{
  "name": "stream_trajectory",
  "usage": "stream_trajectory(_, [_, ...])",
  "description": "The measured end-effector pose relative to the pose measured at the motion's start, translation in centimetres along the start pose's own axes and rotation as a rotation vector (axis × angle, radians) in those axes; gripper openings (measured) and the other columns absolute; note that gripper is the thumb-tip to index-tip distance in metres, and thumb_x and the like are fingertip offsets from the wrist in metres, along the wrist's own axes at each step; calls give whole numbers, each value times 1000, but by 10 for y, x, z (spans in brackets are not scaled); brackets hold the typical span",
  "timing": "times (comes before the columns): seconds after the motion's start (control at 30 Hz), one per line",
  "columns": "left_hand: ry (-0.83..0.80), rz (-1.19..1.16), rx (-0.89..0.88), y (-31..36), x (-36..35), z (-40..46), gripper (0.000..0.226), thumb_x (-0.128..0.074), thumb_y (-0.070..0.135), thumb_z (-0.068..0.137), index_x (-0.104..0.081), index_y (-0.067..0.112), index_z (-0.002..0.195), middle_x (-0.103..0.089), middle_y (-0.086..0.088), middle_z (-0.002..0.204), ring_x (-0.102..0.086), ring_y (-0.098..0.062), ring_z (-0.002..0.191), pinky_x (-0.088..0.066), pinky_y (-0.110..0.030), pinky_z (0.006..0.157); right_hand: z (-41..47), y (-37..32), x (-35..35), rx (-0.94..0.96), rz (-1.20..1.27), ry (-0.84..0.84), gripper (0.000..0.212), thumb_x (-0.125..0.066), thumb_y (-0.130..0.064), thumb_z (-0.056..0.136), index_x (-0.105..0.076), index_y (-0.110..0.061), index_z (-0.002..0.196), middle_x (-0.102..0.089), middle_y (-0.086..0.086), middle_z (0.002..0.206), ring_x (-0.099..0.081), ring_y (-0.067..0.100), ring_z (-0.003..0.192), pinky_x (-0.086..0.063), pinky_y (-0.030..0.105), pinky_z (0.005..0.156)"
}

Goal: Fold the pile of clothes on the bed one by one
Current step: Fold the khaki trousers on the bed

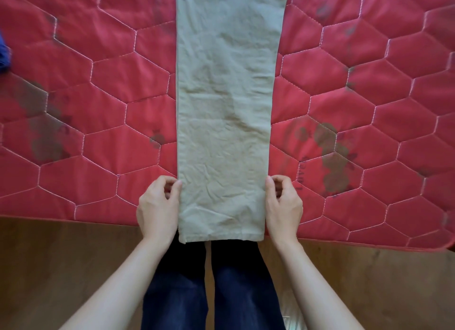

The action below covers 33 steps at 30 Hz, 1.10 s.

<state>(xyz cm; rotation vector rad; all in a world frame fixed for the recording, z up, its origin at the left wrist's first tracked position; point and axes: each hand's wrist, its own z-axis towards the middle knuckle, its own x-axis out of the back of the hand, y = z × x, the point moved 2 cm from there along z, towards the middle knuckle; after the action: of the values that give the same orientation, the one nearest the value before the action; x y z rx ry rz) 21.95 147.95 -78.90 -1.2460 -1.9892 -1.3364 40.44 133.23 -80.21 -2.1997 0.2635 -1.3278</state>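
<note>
Head view looks straight down on a pair of khaki trousers (225, 113) laid lengthwise on the red quilted mattress (98, 88), one leg seemingly stacked on the other so they form a single long strip. The hem end hangs just over the near mattress edge; the far end runs out of the top of the frame.

The left hand (157, 206) pinches the left edge of the strip near the hem, thumb and curled fingers closed on the cloth. The right hand (283, 204) does the same on the right edge, directly opposite.

Judged from this, the lengthwise half-fold of this garment is done, and the crosswise folds that bring the hem up toward the waist are not yet made.

A sliver of blue fabric (3, 51) shows at the left border; whether it belongs to the pile cannot be told, and neither the pile nor any finished garments are in view, so overall progress stays unclear.

Below the mattress are a wooden floor (61, 268) and the person's dark jeans (177, 292).
</note>
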Motion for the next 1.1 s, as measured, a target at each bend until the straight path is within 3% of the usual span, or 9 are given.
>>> stream_trajectory(0.1, [34,177,-279,0,8,19,22,-64,15,88,-63,16,110,-63,-1,103,-57,-21,87,-47,-37,68,23,3,13,277,-109,40,19,-61,-14,92,-65,-15,111,-62,-4,97,-59,15,86,-48,31,73])
stream_trajectory(0.2, [9,406,-795,3,14,48,44,-69,-5,78,-63,5,121,-62,-14,117,-59,-35,104,-55,-45,72,49,3,22,719,-375,33,41,-69,-1,81,-67,-11,120,-64,7,110,-62,25,98,-56,35,74])
stream_trajectory(0.37, [-179,641,-1633,15,24,88,40,-35,-3,98,-70,7,114,-67,-14,115,-65,-31,105,-55,-42,85,85,-9,29,1596,-615,-140,43,-52,4,90,-63,-14,128,-65,14,122,-63,26,112,-52,42,90])
stream_trajectory(0.6, [-278,755,-1843,36,16,119,43,-32,-3,97,-67,8,121,-66,-15,119,-62,-34,112,-49,-50,97,118,-55,4,2065,-695,-403,38,-42,-4,97,-63,-16,126,-66,6,120,-62,22,112,-51,40,91])
stream_trajectory(0.8, [-341,696,-1829,64,18,120,50,-25,-1,101,-74,11,106,-71,-6,109,-65,-30,108,-48,-52,97,128,-82,10,1959,-602,-568,26,-48,-6,98,-72,-10,108,-70,5,112,-66,23,107,-52,39,91])
stream_trajectory(0.9, [-474,568,-1686,80,25,122,26,-59,-4,89,-74,14,100,-72,2,102,-68,-23,104,-47,-49,100,126,-98,21,1596,-542,-887,21,-62,-7,91,-72,-10,110,-69,2,117,-64,23,112,-52,41,94])
stream_trajectory(0.97, [-685,399,-1408,93,33,135,28,-68,-3,82,-73,19,99,-68,17,91,-69,-13,93,-42,-34,105,135,-117,30,1204,-449,-1038,22,-62,-12,91,-72,-17,110,-70,-3,113,-65,16,105,-52,37,86])
stream_trajectory(1.03, [-884,93,-967,114,48,152,31,-60,4,86,-72,30,97,-65,25,81,-64,6,78,-45,-10,84,152,-144,41,809,-174,-1128,20,-60,-20,89,-73,-14,103,-73,2,93,-64,8,82,-49,31,70])
stream_trajectory(1.1, [-802,-264,-678,140,61,176,27,-59,17,88,-71,40,96,-69,27,84,-60,15,77,-44,-3,67,176,-172,48,464,265,-1061,18,-63,-24,88,-72,-10,93,-72,1,79,-61,6,73,-46,24,63])
